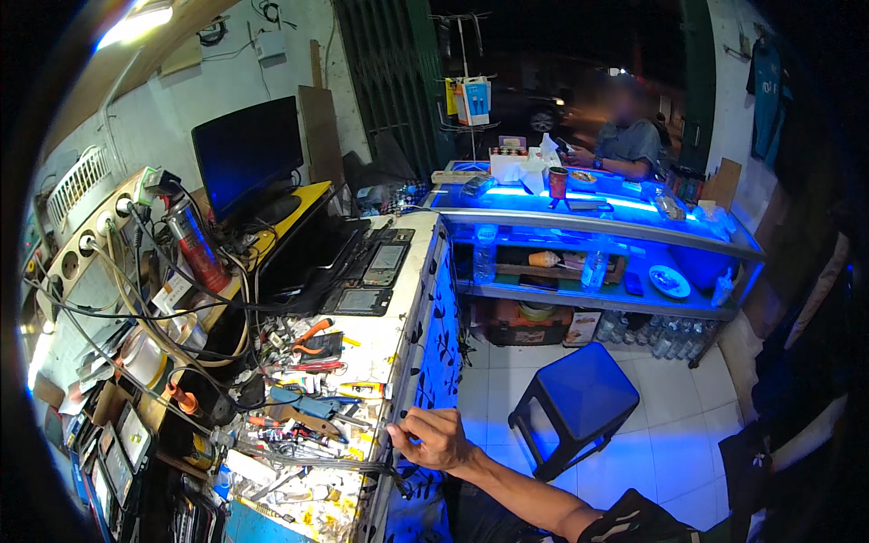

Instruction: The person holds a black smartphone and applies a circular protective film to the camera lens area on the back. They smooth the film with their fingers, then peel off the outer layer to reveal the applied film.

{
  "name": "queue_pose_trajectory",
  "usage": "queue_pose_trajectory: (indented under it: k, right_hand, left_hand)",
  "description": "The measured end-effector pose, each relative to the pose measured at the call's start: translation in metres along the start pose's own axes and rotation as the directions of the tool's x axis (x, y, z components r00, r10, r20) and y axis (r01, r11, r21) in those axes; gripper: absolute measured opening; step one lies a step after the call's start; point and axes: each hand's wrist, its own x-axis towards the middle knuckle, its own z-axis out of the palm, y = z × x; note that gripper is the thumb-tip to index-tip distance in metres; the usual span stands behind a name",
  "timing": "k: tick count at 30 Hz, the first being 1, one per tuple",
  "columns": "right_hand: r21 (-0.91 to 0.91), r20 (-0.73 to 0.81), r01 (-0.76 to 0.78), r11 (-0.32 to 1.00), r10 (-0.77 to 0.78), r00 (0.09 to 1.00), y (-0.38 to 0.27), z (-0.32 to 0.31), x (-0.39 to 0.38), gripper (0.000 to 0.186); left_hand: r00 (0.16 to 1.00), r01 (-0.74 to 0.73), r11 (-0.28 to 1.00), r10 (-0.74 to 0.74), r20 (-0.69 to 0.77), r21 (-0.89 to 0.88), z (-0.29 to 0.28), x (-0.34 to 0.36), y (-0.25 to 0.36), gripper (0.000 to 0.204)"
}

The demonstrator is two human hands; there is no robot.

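My right hand is at the right edge of the cluttered workbench, its forearm coming in from the lower right. Its fingers are curled, and whatever may be inside them is hidden. Just below it, a bundle of dark cables runs over the bench edge. Left of the hand lie loose small tools, among them a blue-handled tool and orange-handled pliers. Two opened devices with bare inner parts, one upper and one lower, rest farther back on the bench. My left hand is out of view.
A dark plastic stool stands on the tiled floor to the right. Beyond it is a blue-lit glass counter, with a person behind it. A monitor, a spray can and tangled power cords crowd the left.
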Motion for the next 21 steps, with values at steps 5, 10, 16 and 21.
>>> queue_pose_trajectory:
  k: [5, 10, 16, 21]
  right_hand:
    - [0.058, 0.044, -0.024, 0.998, 0.022, 0.999, -0.007, 0.003, -0.01, 0.023]
    - [0.116, 0.077, -0.036, 0.993, 0.028, 0.997, -0.014, 0.002, -0.011, 0.024]
    - [0.194, -0.004, -0.082, 0.978, 0.085, 0.996, -0.015, -0.01, -0.004, 0.025]
    - [0.321, -0.113, -0.343, 0.883, 0.395, 0.912, -0.003, -0.021, -0.009, 0.027]
  left_hand:
    - [0.982, 0.016, 0.999, -0.008, 0.188, -0.04, 0.0, -0.003, 0.003, 0.039]
    - [0.965, 0.022, 0.996, 0.001, 0.263, -0.082, -0.034, 0.01, -0.005, 0.042]
    - [0.892, -0.095, 0.987, 0.144, 0.428, -0.133, -0.052, 0.017, -0.015, 0.067]
    - [0.944, -0.054, 0.998, 0.059, 0.325, -0.024, -0.018, 0.005, -0.005, 0.045]
